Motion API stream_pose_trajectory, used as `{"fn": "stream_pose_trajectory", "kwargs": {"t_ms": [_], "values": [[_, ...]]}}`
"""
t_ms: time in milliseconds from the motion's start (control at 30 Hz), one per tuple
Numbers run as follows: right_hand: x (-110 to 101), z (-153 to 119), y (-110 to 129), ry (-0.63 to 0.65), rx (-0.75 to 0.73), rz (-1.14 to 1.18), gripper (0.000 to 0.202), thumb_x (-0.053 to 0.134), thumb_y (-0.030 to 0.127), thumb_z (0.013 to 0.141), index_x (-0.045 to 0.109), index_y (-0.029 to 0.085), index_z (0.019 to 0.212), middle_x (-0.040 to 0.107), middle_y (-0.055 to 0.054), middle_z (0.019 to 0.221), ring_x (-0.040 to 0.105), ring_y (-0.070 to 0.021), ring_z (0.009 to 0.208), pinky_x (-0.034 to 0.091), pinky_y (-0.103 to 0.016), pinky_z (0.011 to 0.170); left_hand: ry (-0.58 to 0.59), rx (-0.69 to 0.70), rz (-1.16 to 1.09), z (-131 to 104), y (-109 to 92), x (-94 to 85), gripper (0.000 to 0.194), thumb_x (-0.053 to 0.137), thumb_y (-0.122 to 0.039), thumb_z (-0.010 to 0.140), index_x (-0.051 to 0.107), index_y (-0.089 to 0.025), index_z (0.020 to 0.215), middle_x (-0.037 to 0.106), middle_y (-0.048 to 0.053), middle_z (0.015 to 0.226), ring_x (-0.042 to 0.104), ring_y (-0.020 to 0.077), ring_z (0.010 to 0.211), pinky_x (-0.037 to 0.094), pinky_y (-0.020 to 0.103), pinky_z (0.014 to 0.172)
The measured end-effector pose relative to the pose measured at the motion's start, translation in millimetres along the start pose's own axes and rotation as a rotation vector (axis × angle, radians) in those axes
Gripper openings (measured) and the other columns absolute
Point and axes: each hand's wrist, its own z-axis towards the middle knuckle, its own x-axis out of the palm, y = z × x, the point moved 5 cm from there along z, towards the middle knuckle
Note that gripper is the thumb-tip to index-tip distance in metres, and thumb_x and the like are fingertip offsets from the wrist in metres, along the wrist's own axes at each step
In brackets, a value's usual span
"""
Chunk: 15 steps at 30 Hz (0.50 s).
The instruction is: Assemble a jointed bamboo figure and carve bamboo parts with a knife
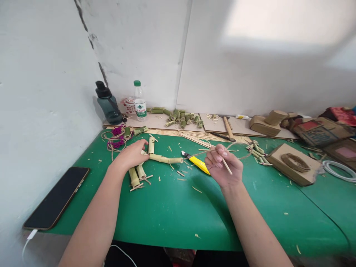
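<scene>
The left hand [132,154] grasps the bamboo figure [164,159]. The right hand [224,163] pinches a thin stick [227,166]. The yellow cutter [198,164] lies between.

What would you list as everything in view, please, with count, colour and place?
Phone: one, black, left edge
Cable: one, white, by phone
Drinking bottle: one, dark, back left
Water bottle: one, clear, green-capped, beside it
Yarn: uncounted, purple, back left
Bamboo pieces: many, green, back
Bamboo assembly: one, pale, at left hand
Knife: one, yellow, centre
Hammer: one, brown-handled, back
Tube: one, white-yellow, back
Sticks: many, tan, back
Cardboard: several, brown, right
Coil: one, white, far right
Shavings: many, pale, scattered
Table: one, green, underneath
Walls: two visible, whitish, behind and left
Left hand: one, bare, left of centre
Right hand: one, bare, stick and twine in grip
</scene>
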Motion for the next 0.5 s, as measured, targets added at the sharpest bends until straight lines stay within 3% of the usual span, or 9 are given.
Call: {"fn": "stream_pose_trajectory", "kwargs": {"t_ms": [100,233,367,500], "values": [[0.7,-0.1,0.7,0.007,-0.008,0.016,0.025,0.079,0.028,0.071,0.054,0.025,0.068,0.038,0.005,0.056,0.024,-0.0104,0.048,0.024,-0.028,0.045,-0.04,0.121,0.003,-1.6,-8.6,-0.3,0.066,0.06,-0.032,0.085,0.045,-0.024,0.148,0.054,0.013,0.148,0.052,0.0334,0.135,0.045,0.036,0.094],[1.5,0.2,2.2,0.026,-0.033,-0.029,0.027,0.079,0.03,0.073,0.052,0.025,0.069,0.035,0.006,0.056,0.025,-0.0102,0.047,0.026,-0.027,0.044,-0.08,0.291,0.023,-2.9,-24.5,1.8,0.059,0.055,-0.023,0.085,0.053,-0.027,0.144,0.047,0.009,0.154,0.043,0.0324,0.141,0.037,0.044,0.113],[2.5,-0.1,2.2,0.023,-0.024,-0.003,0.025,0.079,0.028,0.072,0.055,0.024,0.07,0.035,0.006,0.056,0.024,-0.0099,0.048,0.025,-0.026,0.044,-0.122,0.395,0.028,-7.1,-45.5,3.7,0.049,0.052,-0.016,0.085,0.062,-0.025,0.132,0.052,0.008,0.151,0.042,0.0306,0.143,0.035,0.047,0.117],[4.3,-0.3,1.8,0.026,-0.025,-0.03,0.023,0.078,0.029,0.074,0.055,0.025,0.071,0.034,0.006,0.057,0.024,-0.0098,0.047,0.026,-0.026,0.044,-0.15,0.544,0.011,-19.9,-79.2,15.8,0.043,0.053,-0.021,0.092,0.062,-0.025,0.134,0.06,0.008,0.143,0.049,0.0302,0.136,0.039,0.048,0.114]]}}
